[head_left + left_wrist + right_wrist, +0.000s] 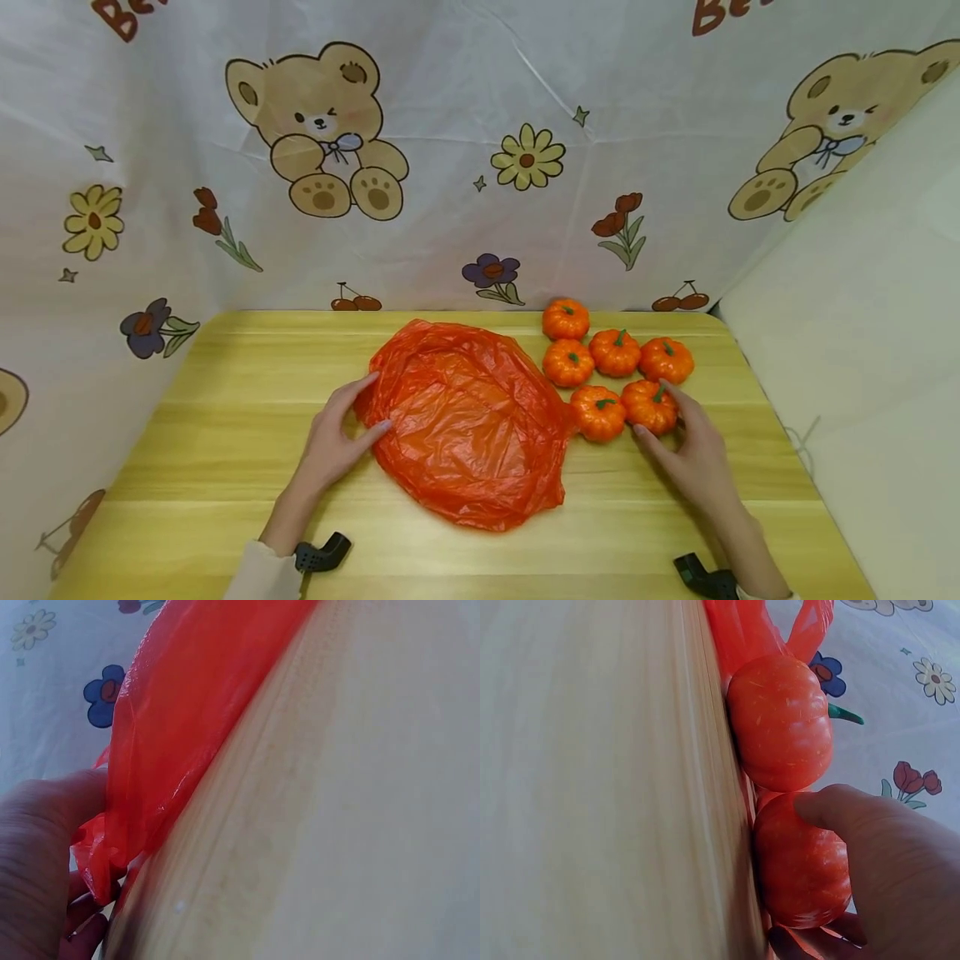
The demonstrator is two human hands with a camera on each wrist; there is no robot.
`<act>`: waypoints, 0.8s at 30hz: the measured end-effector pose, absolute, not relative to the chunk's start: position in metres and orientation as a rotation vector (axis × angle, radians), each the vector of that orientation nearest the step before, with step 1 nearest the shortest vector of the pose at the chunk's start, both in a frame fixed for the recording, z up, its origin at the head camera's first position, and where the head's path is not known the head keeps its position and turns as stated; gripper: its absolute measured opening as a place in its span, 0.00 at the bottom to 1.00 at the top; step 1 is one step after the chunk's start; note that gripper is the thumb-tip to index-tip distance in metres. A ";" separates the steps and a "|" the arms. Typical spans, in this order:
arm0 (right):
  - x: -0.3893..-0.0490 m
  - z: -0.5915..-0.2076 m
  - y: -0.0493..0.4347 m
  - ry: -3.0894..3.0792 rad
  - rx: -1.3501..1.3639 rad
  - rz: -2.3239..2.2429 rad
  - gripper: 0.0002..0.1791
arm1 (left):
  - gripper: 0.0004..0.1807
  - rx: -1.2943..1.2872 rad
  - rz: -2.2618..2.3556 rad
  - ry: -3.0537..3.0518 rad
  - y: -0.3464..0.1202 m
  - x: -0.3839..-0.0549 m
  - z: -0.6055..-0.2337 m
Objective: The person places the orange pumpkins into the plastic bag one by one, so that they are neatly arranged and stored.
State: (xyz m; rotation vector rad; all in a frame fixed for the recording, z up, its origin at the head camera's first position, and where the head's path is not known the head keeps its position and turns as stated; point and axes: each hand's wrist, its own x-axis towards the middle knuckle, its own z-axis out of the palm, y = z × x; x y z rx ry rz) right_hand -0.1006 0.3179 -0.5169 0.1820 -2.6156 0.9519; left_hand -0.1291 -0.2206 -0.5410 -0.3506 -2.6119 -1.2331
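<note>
A crumpled, see-through red plastic bag [468,425] lies spread in a round on the table. At its left edge is my left hand [339,433], thumb and index finger spread apart and touching the plastic. In the left wrist view the bag [180,712] rises beside the thumb, and the other fingers are partly hidden behind it. My right hand [693,446] holds a small orange pumpkin [649,407] with a green stem between thumb and fingers. Another pumpkin [597,413] stands just left of it, against the bag's right edge; the right wrist view shows both closely side by side.
Several more small pumpkins [615,353] stand grouped behind, toward the table's back right. The wood-grain table [450,567] meets a bear-print cloth [435,108] at the back and a white wall [862,333] on the right. Each wrist wears a black device [324,553].
</note>
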 end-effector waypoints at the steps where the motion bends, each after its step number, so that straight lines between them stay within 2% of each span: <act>1: -0.100 -0.517 0.317 -2.614 0.177 0.953 0.46 | 0.42 -0.350 -1.231 -2.613 -0.221 -0.129 -0.541; 13: -0.099 -0.512 0.313 -2.545 0.126 1.018 0.45 | 0.42 -0.325 -1.251 -2.628 -0.223 -0.126 -0.537; 24: -0.109 -0.479 0.302 -2.419 0.137 1.035 0.44 | 0.42 -0.331 -1.241 -2.632 -0.223 -0.127 -0.540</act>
